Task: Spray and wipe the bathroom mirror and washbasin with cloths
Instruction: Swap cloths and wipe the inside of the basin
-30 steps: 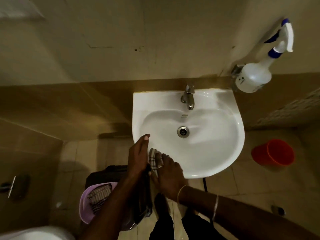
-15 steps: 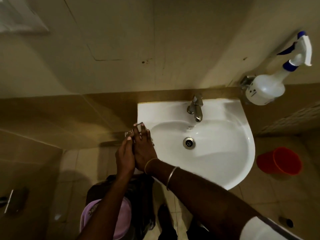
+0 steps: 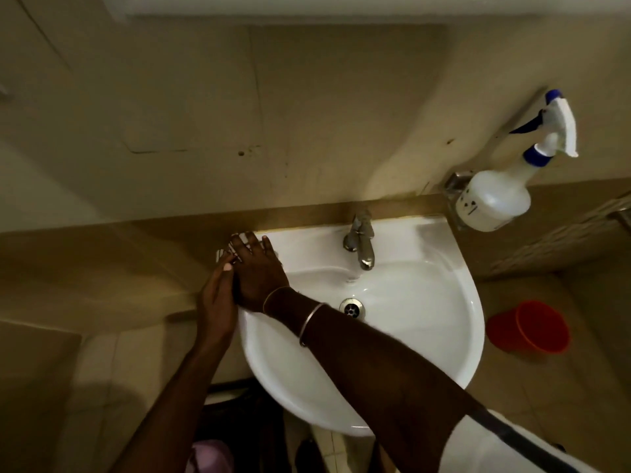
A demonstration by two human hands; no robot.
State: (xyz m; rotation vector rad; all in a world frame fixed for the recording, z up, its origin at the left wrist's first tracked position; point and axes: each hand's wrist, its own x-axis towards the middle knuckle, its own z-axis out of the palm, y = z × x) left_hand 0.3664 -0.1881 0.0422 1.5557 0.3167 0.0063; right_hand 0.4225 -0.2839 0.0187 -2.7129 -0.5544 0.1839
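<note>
A person's left hand (image 3: 218,302), fingers straight and holding nothing, lies against the left rim of the white ceramic washbasin (image 3: 426,336). At the basin's back-left corner a checked cloth (image 3: 222,253) is flattened under the right hand (image 3: 257,268), whose grip is spread, pressing rather than pinching. The chrome tap (image 3: 362,247) stands unwiped for now. The white plastic spray bottle with blue trigger (image 3: 495,199) sits in its wall holder, which suggests spraying is over and rim-wiping is under way. The mirror is out of view.
</note>
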